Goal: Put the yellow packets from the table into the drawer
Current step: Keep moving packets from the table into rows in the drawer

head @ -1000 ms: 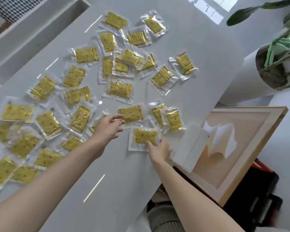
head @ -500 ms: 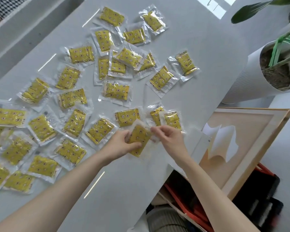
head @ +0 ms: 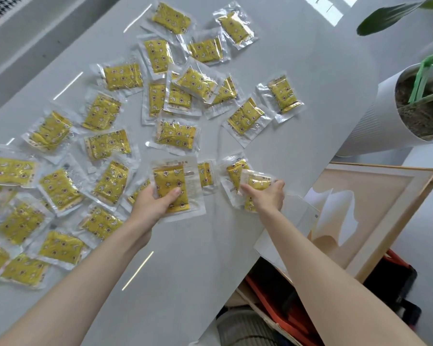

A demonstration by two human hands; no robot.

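Observation:
Several yellow packets in clear wrappers lie scattered over the white table (head: 298, 58). My left hand (head: 151, 204) grips one yellow packet (head: 170, 182), lifted a little above the table's middle. My right hand (head: 266, 196) pinches another yellow packet (head: 256, 182) near the table's right edge, beside a further packet (head: 235, 168). An open wooden drawer (head: 395, 221) with a pale bottom sits to the right, below the table edge.
A white ribbed plant pot (head: 375, 121) with green leaves stands at the right, by the table's edge. White paper sheets (head: 335, 208) lie in the drawer. Black and red items (head: 298, 308) sit under the table. A white ledge (head: 35, 33) runs along the far left.
Both hands were together on one packet half a second ago. Now the left hand holds that packet alone, and the right hand has moved right and taken hold of another packet.

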